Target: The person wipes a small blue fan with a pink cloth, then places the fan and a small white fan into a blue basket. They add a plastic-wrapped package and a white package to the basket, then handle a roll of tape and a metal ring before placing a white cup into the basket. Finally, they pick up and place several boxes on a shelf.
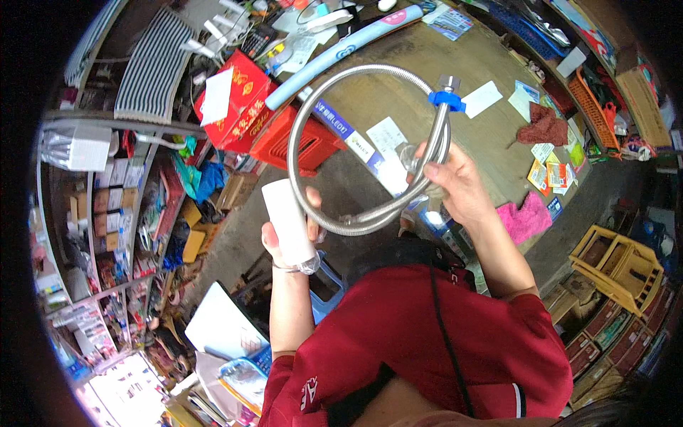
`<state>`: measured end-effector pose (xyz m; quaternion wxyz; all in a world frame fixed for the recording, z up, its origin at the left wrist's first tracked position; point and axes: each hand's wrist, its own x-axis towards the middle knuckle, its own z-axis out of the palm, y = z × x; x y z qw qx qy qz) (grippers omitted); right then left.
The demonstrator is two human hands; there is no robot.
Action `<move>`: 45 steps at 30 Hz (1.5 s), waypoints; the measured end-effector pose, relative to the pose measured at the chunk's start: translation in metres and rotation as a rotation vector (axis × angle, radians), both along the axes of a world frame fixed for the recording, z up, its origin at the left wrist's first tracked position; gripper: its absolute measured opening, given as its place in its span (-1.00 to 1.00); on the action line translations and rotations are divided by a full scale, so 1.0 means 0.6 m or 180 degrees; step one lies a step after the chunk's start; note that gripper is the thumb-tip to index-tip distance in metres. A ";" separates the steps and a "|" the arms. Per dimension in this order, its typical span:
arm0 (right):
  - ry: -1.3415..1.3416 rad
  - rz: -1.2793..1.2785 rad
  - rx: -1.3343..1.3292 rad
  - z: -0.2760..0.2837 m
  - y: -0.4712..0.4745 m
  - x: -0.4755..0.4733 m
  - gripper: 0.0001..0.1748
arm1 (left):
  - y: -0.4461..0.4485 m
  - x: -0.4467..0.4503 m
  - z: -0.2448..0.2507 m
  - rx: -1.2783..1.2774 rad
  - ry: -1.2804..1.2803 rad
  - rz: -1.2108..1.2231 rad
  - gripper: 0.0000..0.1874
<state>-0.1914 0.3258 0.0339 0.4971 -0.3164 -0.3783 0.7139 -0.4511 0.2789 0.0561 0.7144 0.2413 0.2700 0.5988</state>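
A coiled braided metal hose (294, 144) with a blue clip (447, 101) and metal end nuts hangs in a large loop before me. My right hand (453, 184) grips its gathered strands, together with some clear plastic whose shape is unclear. To the left, my left hand (291, 227) is closed around a white cylinder (288, 221), possibly a roll, with crumpled clear plastic at its lower end. The hose loop passes in front of the left fingers; whether it touches them cannot be told.
A wooden table (480, 58) bears papers, a long light-blue tube (347, 53), a brown cloth (543, 126) and a pink cloth (525, 218). A red box (240, 101) stands by its left edge. Packed shelves (88, 208) line the left; a yellow wooden chair (619, 267) is at right.
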 end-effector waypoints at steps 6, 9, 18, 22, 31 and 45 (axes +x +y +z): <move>0.0487 -0.0182 -0.0818 -0.010 -0.001 -0.032 -0.72 | -0.022 -0.036 -0.010 0.0047 0.0118 -0.0002 0.09; 0.0610 -0.0223 -0.1047 -0.012 -0.002 -0.036 -0.73 | -0.033 -0.045 -0.026 0.0122 -0.0170 0.0077 -0.06; 0.0326 -0.0596 -0.0945 -0.048 -0.012 0.006 -0.80 | -0.032 0.002 -0.076 -0.0284 -0.0626 -0.0123 -0.34; 0.0032 -0.0481 -0.0687 -0.065 -0.044 0.037 -0.77 | -0.033 0.051 -0.092 -0.0577 -0.0392 -0.0469 -0.31; -0.0720 -0.0022 -0.0338 -0.099 -0.140 0.118 -0.63 | -0.090 0.117 -0.067 -0.0304 0.1063 -0.0466 -0.14; 0.0137 -0.1350 -0.1563 -0.262 -0.286 0.261 -0.55 | -0.398 0.198 -0.002 0.0264 0.2244 0.0289 -0.16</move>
